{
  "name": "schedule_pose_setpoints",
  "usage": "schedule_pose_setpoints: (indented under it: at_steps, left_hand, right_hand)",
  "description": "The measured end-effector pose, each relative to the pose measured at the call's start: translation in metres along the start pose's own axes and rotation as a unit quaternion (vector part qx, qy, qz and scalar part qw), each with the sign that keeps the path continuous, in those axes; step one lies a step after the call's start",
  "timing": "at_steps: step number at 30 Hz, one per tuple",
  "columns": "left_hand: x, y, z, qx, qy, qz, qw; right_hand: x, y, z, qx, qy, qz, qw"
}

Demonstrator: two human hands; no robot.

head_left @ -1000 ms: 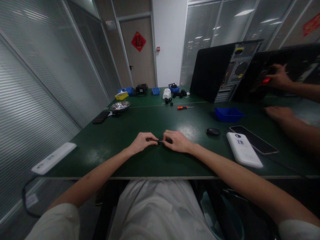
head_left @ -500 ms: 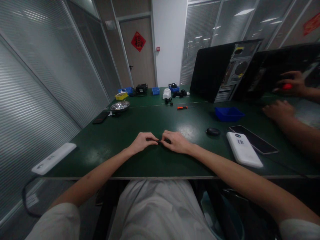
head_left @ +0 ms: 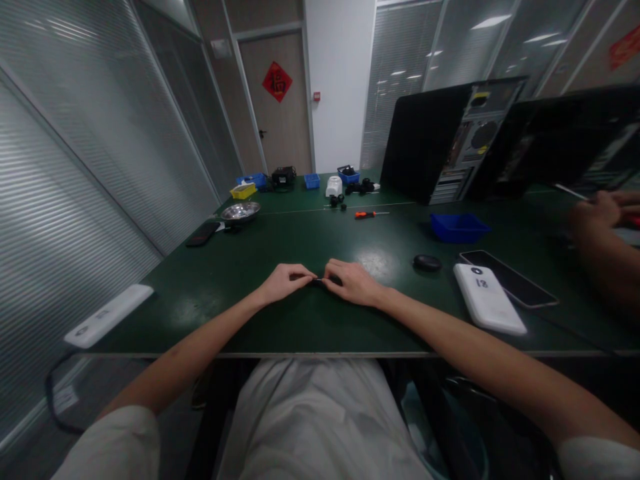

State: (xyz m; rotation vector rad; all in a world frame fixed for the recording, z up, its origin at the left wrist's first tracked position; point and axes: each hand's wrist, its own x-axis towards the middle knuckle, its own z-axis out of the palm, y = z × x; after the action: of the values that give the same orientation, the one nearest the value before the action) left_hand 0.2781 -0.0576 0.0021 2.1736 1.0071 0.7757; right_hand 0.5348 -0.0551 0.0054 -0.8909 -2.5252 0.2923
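Close to the middle of the green table (head_left: 240, 267), my left hand (head_left: 286, 283) pinches one end of a small dark piece (head_left: 317, 280) between thumb and fingertips. My right hand (head_left: 352, 283) pinches the other end, its fingers curled. The piece is thin and mostly covered by fingertips, so its kind cannot be made out. Both hands rest low over the tabletop, fingertips nearly meeting.
Beyond my hands lie an orange screwdriver (head_left: 366, 215) and a blue tray (head_left: 459, 228). On the right are a black mouse (head_left: 427, 263), a white power bank (head_left: 489, 299), a phone (head_left: 530, 283) and a computer case (head_left: 425, 147). A co-worker's hands (head_left: 600, 213) hold a tool. A metal bowl (head_left: 241, 212) stands left.
My hands stay almost in place, with slight finger movement at the small piece. The co-worker's hands have come together farther right, where a tool shaft now shows.
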Motion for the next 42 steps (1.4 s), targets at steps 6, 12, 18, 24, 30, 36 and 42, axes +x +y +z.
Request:
schedule_pose_setpoints:
  at_steps: [6,12,18,24,30,36,42]
  left_hand:
    - [0.007,0.0,-0.003,0.064,0.053,0.03,0.996]
    - [0.017,-0.012,-0.002,0.097,0.033,0.048,0.994]
    - [0.012,-0.015,-0.006,0.1,0.014,0.065,0.993]
    - [0.002,0.0,-0.005,0.115,0.02,0.066,0.991]
    - [0.001,0.003,-0.002,0.135,0.017,0.054,0.989]
    - [0.001,-0.008,-0.016,0.135,-0.01,0.024,0.99]
    - [-0.027,-0.066,-0.108,0.198,0.104,-0.157,0.962]
  right_hand:
    - [0.0,0.002,0.002,-0.021,0.002,0.0,1.0]
    - [0.0,0.0,0.001,-0.022,0.002,-0.004,1.0]
    - [0.0,0.002,0.0,-0.012,-0.001,-0.001,1.0]
    - [0.0,0.002,-0.001,0.001,0.0,-0.002,1.0]
    - [0.0,0.003,0.0,0.0,0.004,-0.001,1.0]
    - [-0.001,0.001,-0.003,0.004,0.005,-0.001,1.0]
    - [-0.001,0.003,-0.002,0.005,0.008,-0.003,1.0]
